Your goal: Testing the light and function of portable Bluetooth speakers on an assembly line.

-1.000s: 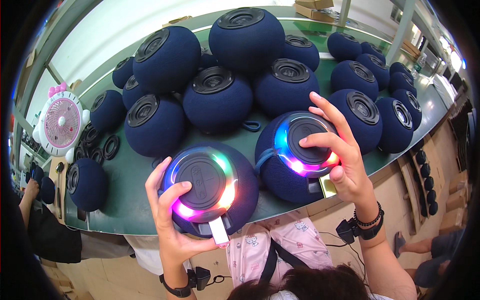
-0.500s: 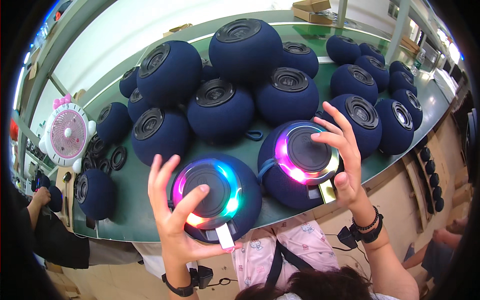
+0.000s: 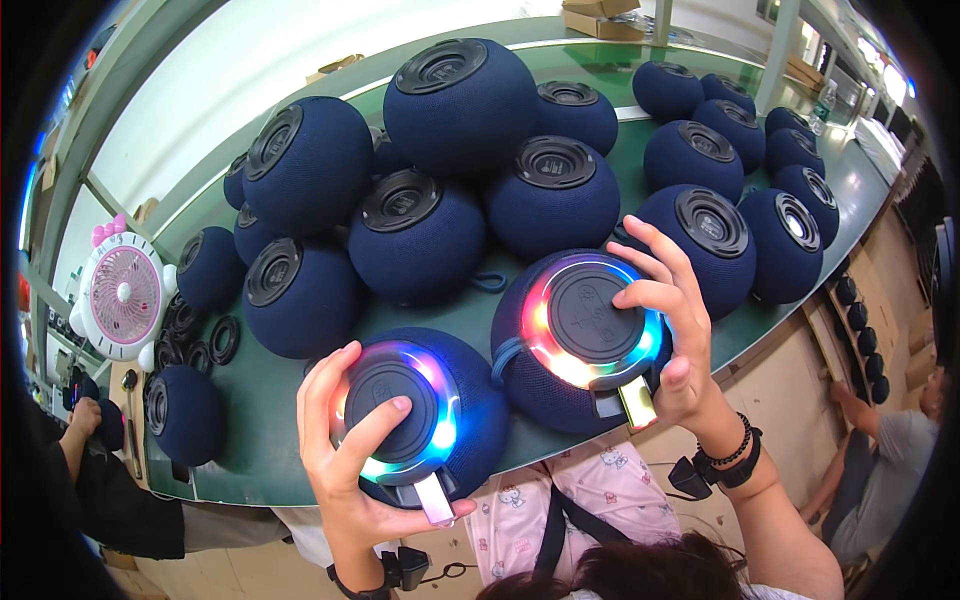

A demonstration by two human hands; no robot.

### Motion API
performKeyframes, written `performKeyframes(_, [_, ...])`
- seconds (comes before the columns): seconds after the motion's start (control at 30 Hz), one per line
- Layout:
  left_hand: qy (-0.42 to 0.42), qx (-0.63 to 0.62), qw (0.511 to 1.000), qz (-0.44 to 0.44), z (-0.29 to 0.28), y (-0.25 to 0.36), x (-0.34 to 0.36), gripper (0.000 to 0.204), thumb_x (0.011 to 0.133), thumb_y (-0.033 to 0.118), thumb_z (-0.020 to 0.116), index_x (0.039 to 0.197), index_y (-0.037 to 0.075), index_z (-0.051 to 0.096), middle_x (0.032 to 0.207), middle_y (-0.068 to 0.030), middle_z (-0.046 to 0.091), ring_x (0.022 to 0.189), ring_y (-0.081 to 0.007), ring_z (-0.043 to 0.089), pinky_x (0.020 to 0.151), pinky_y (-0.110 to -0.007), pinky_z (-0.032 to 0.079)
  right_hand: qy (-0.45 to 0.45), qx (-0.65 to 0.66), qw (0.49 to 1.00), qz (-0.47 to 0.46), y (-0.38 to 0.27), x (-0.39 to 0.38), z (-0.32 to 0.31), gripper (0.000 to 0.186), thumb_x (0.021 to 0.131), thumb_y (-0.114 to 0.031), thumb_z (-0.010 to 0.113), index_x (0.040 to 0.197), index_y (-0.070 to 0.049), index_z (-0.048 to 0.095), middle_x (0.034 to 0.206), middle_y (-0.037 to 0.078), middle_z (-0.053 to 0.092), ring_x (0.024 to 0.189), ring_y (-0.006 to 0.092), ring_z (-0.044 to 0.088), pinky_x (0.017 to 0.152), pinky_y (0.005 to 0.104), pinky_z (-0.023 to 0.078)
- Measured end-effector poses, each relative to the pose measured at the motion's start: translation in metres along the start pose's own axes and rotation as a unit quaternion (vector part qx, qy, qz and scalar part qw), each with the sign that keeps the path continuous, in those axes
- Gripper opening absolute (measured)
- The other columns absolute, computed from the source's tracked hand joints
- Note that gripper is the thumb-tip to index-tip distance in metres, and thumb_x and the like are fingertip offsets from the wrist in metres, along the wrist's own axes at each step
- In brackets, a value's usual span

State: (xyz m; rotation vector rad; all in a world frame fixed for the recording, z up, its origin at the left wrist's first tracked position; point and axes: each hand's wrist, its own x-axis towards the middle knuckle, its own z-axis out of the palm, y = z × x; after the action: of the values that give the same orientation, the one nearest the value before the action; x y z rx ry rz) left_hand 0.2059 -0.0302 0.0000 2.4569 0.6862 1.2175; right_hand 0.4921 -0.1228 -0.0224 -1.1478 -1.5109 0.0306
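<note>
Two navy round speakers with glowing multicoloured rings face me at the bench's front. My left hand (image 3: 360,450) curves round the side of the left lit speaker (image 3: 470,420), index finger on its black top, thumb below a pale stick (image 3: 433,497) plugged into the speaker. My right hand (image 3: 675,330) grips the right lit speaker (image 3: 545,390), index finger on its top and thumb near a gold stick (image 3: 637,403) plugged in at the front. A blue strap loop (image 3: 505,360) hangs on that speaker's left side.
Several navy speakers (image 3: 410,255) are piled behind on the green bench (image 3: 260,420). At left are black rings (image 3: 222,343) and a pink-white fan (image 3: 122,295). Co-workers' hands (image 3: 82,420) work at far left; another person (image 3: 885,465) is low at right, by a pallet of speakers (image 3: 860,340).
Both lit rings change colours. The view shifts slightly, so the lit speakers and my hands appear lower. My left fingers have flexed. The co-worker at right now shows more.
</note>
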Motion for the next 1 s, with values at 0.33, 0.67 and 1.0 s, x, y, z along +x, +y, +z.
performKeyframes(0.33, [-0.003,-0.003,1.000,-0.015,-0.0018,0.0023,-0.0007,0.077,0.038,0.052,0.090,0.102,0.015,0.070,0.129,-0.0276,0.052,0.114,-0.0460,0.052,0.096,-0.054,0.043,0.009,0.009,1.000,0.013,-0.0011,-0.0012,0.0022,0.080,0.091,-0.072,0.032,0.101,0.001,0.063,0.140,0.033,0.038,0.124,0.0449,0.048,0.103,0.0534,0.039])
performKeyframes(0.67, [-0.025,0.011,1.000,-0.015,-0.0060,0.0016,-0.0013,0.076,0.041,0.051,0.089,0.106,0.017,0.069,0.129,-0.0263,0.052,0.115,-0.0470,0.052,0.097,-0.056,0.042,-0.013,0.017,1.000,0.011,0.0004,0.0028,0.0003,0.079,0.086,-0.075,0.041,0.098,0.000,0.062,0.139,0.033,0.039,0.129,0.0451,0.044,0.103,0.0556,0.039])
performKeyframes(1.0, [-0.026,0.000,1.000,-0.008,-0.0038,0.0019,0.0002,0.077,0.041,0.050,0.089,0.109,0.019,0.069,0.129,-0.0263,0.052,0.116,-0.0478,0.051,0.097,-0.056,0.041,-0.010,0.028,0.999,0.032,-0.0013,0.0014,-0.0017,0.071,0.088,-0.071,0.045,0.100,-0.003,0.061,0.142,0.035,0.036,0.128,0.0455,0.045,0.104,0.0557,0.038])
